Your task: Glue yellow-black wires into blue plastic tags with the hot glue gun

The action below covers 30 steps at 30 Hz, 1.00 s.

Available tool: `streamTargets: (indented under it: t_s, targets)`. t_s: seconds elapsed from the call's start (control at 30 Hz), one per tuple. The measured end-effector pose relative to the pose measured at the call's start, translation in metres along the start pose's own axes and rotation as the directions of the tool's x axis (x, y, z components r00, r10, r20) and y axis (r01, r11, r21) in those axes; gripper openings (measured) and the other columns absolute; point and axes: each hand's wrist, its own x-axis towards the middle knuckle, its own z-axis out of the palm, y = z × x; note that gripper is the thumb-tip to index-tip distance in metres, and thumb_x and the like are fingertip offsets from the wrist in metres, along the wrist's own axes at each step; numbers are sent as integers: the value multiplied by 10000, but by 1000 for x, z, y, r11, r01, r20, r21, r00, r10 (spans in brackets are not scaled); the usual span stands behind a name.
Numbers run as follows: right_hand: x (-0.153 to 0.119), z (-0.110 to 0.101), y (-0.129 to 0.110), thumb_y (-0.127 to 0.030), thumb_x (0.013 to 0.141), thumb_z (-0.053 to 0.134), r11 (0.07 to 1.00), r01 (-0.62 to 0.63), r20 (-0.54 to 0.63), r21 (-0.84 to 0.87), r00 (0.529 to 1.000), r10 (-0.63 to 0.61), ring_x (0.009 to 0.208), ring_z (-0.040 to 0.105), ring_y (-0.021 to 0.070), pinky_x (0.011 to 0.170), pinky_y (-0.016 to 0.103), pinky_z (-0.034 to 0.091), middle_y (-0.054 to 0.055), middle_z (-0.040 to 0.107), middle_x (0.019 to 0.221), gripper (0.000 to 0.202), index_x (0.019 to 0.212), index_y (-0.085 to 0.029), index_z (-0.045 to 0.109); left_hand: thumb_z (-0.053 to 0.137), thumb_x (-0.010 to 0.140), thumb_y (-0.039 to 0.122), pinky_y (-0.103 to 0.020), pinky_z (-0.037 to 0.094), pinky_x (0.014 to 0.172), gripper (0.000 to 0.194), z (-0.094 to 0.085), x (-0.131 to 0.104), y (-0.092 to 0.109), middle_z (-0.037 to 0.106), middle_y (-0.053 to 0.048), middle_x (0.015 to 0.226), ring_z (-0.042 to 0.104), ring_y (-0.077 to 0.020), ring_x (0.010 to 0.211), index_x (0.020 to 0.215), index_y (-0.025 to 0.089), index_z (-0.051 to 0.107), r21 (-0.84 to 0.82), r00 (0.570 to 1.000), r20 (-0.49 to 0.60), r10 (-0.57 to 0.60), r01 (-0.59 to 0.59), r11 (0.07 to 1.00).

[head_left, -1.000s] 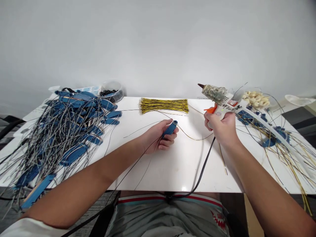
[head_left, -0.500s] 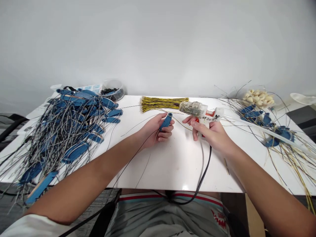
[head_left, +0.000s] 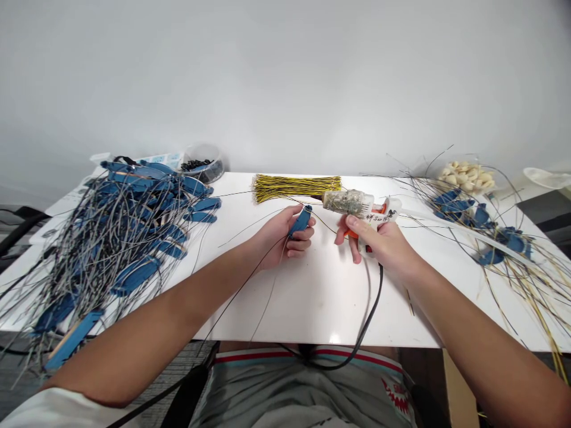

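Between the thumb and fingers of my left hand is a small blue plastic part, held upright and tilted, with thin dark and grey wires trailing down from it. My right hand is wrapped round the handle of a white hot glue gun. Its body is crusted, and the nozzle points left, just above and right of the blue part. A long pale glue stick sticks out of the gun's back. The black power cord hangs from the handle toward my lap.
On the left lies a heap of blue parts with tangled wires. Behind it stands a clear tub of small black pieces. A bundle of yellow and black wires lies at the back. Wired blue parts and pale pieces are on the right.
My right hand has tilted the glue gun and shifted it slightly down, with the nozzle lower and closer to the blue part's top. My left hand has hardly moved.
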Motion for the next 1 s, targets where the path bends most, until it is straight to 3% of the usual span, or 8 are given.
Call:
streamTargets:
  t_s: [0.07, 0.2, 0.3, 0.57, 0.8, 1.0]
  targets:
    - [1, 0, 1, -571, 1028, 618, 1000, 15, -9, 2, 1000, -15, 452, 566, 110, 508, 319, 355, 75, 765, 884, 424, 950, -165, 709, 401, 1051, 507, -190, 251, 362, 381, 0, 0, 0, 194, 52, 701, 196, -80, 461, 884, 185, 517, 0, 1000, -1, -2, 2, 1000]
    - [-1, 0, -3, -627, 1030, 575, 999, -55, -18, -4, 998, 54, 523, 577, 162, 550, 325, 357, 32, 643, 605, 480, 958, -180, 735, 413, 1046, 499, -189, 253, 366, 371, 1, 0, 0, 204, 54, 701, 204, -77, 457, 883, 183, 520, 2, 1000, 0, 0, 0, 1000]
    - [-3, 0, -7, -687, 1017, 544, 997, -75, 4, -22, 997, 76, 565, 584, 192, 592, 338, 393, 30, 582, 538, 548, 942, -188, 759, 408, 1048, 493, -188, 250, 366, 371, 2, -1, 0, 208, 52, 696, 209, -78, 454, 881, 182, 523, 4, 1000, -8, 1, -1, 1000]
    - [-2, -2, -3, -679, 1016, 559, 997, -71, 2, -33, 997, 71, 567, 583, 177, 666, 350, 443, 42, 640, 612, 549, 929, -188, 789, 387, 1055, 492, -186, 244, 370, 381, 5, -3, 0, 209, 52, 692, 207, -76, 455, 876, 180, 513, 7, 999, -32, 0, 1, 1000]
    - [0, -3, 2, -646, 1018, 589, 1000, -25, -15, -9, 1000, 24, 482, 567, 120, 626, 348, 450, 78, 784, 974, 505, 909, -187, 769, 397, 1051, 494, -186, 251, 369, 377, 5, -3, 0, 213, 53, 690, 209, -76, 453, 878, 181, 515, 10, 1000, -27, 4, -4, 1000]
    - [2, -2, 0, -673, 1005, 586, 999, -47, -40, -20, 998, 46, 444, 556, 117, 509, 330, 369, 103, 783, 921, 559, 864, -164, 770, 377, 1058, 476, -183, 250, 367, 376, 7, -3, 1, 211, 53, 686, 202, -76, 452, 867, 178, 506, 8, 1000, -31, 0, 0, 1000]
